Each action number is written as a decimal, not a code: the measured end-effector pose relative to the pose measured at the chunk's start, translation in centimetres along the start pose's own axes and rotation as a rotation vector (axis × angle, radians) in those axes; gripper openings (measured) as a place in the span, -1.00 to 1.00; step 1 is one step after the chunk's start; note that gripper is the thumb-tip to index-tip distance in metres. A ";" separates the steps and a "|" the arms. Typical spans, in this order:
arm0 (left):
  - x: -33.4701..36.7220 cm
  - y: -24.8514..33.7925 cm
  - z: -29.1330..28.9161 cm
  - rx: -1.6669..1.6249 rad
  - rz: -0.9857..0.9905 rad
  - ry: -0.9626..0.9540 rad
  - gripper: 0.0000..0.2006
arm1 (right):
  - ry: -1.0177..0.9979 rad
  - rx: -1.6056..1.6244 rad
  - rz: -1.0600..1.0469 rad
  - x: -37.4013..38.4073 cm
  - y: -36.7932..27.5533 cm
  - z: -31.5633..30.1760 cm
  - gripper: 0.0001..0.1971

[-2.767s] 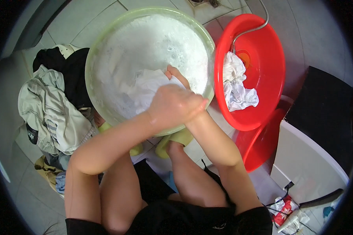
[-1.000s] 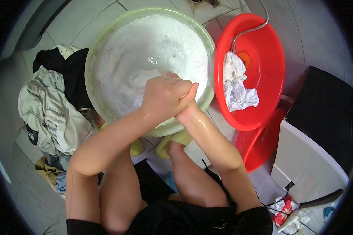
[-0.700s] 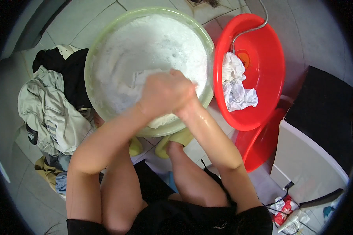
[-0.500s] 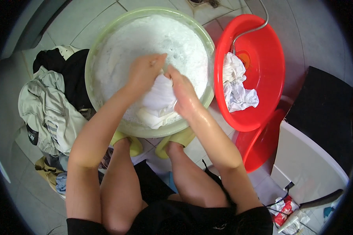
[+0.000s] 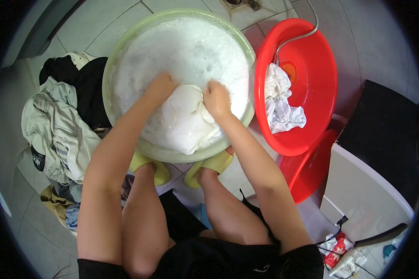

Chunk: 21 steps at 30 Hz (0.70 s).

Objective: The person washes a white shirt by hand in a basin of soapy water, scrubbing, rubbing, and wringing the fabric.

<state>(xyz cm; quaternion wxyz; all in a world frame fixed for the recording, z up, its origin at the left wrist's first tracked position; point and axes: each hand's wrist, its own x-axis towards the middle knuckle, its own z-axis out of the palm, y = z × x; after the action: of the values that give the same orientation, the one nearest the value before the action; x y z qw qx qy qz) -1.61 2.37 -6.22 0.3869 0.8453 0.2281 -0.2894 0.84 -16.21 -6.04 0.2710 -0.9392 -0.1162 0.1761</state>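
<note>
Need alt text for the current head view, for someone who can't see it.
The person's left hand and right hand are at either side of a bunched white cloth in a pale green tub of sudsy water. At right, a red basin holds crumpled white fabric; at left, a pile of clothes lies beside the tub.

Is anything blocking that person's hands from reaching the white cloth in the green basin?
Nothing visible: the left hand and right hand are right at the upper sides of the white cloth, with suds around it in the green basin.
</note>
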 end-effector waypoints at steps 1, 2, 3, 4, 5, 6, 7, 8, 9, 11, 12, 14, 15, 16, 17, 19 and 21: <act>0.3 -0.3 0.4 0.078 -0.023 0.042 -0.68 | -0.043 0.090 0.132 0.4 -0.1 0.1 -0.77; 0.2 -0.8 0.9 0.080 -0.025 0.047 -0.68 | -0.088 0.181 0.263 0.6 -0.2 0.3 -0.77; -1.2 0.3 1.2 -0.155 0.212 0.184 -0.73 | -0.089 0.180 0.272 0.8 -0.8 -0.3 -0.77; -3.1 1.3 1.2 -0.390 0.442 0.327 -0.77 | -0.103 0.769 0.464 1.0 -3.2 -1.6 -0.76; -4.8 3.1 1.2 -0.375 0.514 0.368 -0.81 | -0.101 1.359 0.643 1.0 -4.5 -2.4 -0.73; -6.3 5.0 1.1 -0.360 0.593 0.408 -0.84 | -0.091 1.357 0.645 0.7 -4.4 -2.3 -0.73; -7.7 6.4 0.8 -0.364 0.600 0.403 -0.84 | -0.156 1.500 0.602 0.5 -4.1 -2.1 -0.69; -8.9 7.6 0.4 -0.185 0.817 0.409 -0.84 | -0.225 1.640 0.552 0.3 -4.0 -2.3 -0.64; -9.4 7.9 0.1 0.003 1.019 0.415 -0.82 | -0.228 1.637 0.552 -0.3 -4.7 -3.1 -0.64; -8.4 7.3 -0.3 0.021 1.134 0.479 -0.79 | -0.323 1.385 0.487 -1.8 -7.7 -5.9 -0.62; -7.5 7.0 -0.4 0.014 1.261 0.537 -0.75 | -0.320 1.381 0.490 -2.3 -8.5 -6.0 -0.62; -6.1 6.9 -2.2 -0.137 0.901 0.408 -0.68 | -0.162 1.571 0.776 -2.8 -10.3 -4.9 -0.60; -5.3 6.8 -3.1 -0.271 0.540 0.277 -0.61 | -0.166 1.571 0.774 -2.8 -10.3 -4.6 -0.60; -4.3 6.5 -3.8 -0.148 0.466 0.231 -0.50 | -0.240 1.523 0.776 -2.9 -10.1 -4.0 -0.60; -4.8 6.3 -3.4 -0.145 0.462 0.236 -0.50 | -0.313 1.475 0.777 -3.0 -9.9 -3.6 -0.60; -7.0 7.2 -1.9 -0.061 0.730 0.397 -0.59 | -0.239 1.471 0.740 -3.0 -8.0 -3.0 -0.63; -9.8 8.4 0.7 -0.080 0.897 0.449 -0.64 | -0.379 1.495 0.791 -2.8 -6.0 -2.9 -0.61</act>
<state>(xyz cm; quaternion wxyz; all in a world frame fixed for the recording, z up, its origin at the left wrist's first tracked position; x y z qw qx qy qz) -3.84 -4.73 4.32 0.4466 0.8860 -0.0690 0.1036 -1.31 -13.43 0.29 0.7122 -0.4410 0.3220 0.4411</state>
